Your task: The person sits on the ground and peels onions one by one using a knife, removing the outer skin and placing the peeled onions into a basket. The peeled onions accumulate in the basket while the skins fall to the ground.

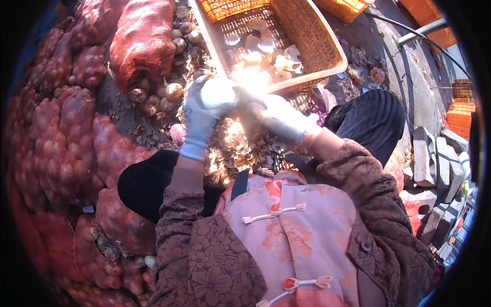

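My left hand, in a white knitted work glove with a grey coated palm, is closed around a pale, peeled-looking onion. Close to its right is my right hand, gloved too; glare hides its fingertips and whatever they may grip. Both hands are at the near edge of an orange plastic crate. White onion pieces or layers lie on the crate's slotted floor. Dry onion skins cover the ground beneath my hands.
An open red mesh sack stands at the upper left, with unpeeled onions by its mouth. More full mesh sacks are piled along the left. Concrete blocks and orange crates lie at the right. A metal pipe juts in at the upper right.
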A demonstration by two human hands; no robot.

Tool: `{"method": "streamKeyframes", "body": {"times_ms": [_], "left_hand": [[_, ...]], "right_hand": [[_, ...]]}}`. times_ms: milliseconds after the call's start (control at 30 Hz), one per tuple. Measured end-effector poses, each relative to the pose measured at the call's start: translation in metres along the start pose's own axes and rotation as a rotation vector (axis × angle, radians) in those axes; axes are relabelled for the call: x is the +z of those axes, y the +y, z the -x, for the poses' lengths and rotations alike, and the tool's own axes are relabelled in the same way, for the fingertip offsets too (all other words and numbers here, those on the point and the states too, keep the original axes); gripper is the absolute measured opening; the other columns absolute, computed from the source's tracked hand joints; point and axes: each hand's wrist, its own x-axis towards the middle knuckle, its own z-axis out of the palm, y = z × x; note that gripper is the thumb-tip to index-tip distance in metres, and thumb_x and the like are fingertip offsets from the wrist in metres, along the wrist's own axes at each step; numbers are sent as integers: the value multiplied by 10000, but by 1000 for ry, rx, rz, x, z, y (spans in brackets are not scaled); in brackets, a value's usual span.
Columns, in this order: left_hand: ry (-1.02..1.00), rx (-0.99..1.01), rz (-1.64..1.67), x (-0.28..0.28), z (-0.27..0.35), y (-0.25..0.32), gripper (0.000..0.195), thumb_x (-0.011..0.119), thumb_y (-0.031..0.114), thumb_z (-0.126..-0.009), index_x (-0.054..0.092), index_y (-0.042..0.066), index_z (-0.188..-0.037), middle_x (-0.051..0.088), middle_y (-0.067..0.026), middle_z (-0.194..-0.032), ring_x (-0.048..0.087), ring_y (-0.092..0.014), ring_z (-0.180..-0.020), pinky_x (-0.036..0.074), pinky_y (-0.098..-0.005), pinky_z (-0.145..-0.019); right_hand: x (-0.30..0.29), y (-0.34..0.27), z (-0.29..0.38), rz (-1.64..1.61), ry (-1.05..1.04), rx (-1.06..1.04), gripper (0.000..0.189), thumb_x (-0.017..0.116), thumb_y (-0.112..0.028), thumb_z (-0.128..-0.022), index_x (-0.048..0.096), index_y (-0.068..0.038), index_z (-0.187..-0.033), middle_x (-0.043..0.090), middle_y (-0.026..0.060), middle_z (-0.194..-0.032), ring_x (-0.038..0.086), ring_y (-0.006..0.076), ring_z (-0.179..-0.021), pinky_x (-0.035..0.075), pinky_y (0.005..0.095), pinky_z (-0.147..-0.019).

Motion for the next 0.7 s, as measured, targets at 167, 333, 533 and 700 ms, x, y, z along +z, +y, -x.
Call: {"method": "streamKeyframes", "body": {"times_ms": [167,333,533,700], "left_hand": [[-65,-32,245,-9,0,2,979,976,127,-662,456,32,-1486,571,-121,-1392,604,-243,-1247,579,-390,-1019],[-196,-245,894,-28,-2,-4,651,778,192,-902,500,22,-1464,552,-171,-1444,587,-303,-1299,551,-414,-1065],[-178,-267,864,-23,-4,-47,555,627,369,-1028,499,68,-1476,535,-157,-1470,538,-327,-1352,568,-475,-1029],[-46,-449,1187,-7,-9,-43,688,711,355,-955,436,64,-1515,504,-185,-1470,556,-357,-1314,532,-523,-1101]], "right_hand": [[-2,16,-11,-222,-109,22,714,509,-549,-1038,409,-135,-1611,635,75,-1234,567,195,-1099,480,362,-977],[-6,13,-12,-310,-98,133,625,499,-325,-1041,376,-148,-1628,621,75,-1230,572,166,-1062,503,327,-938],[3,-40,-9,96,11,137,483,509,-170,-976,504,-29,-1439,651,253,-1241,631,357,-1142,499,456,-984],[9,-21,-12,373,67,39,424,520,-197,-946,559,37,-1297,681,291,-1107,661,456,-1065,516,502,-972]]}}
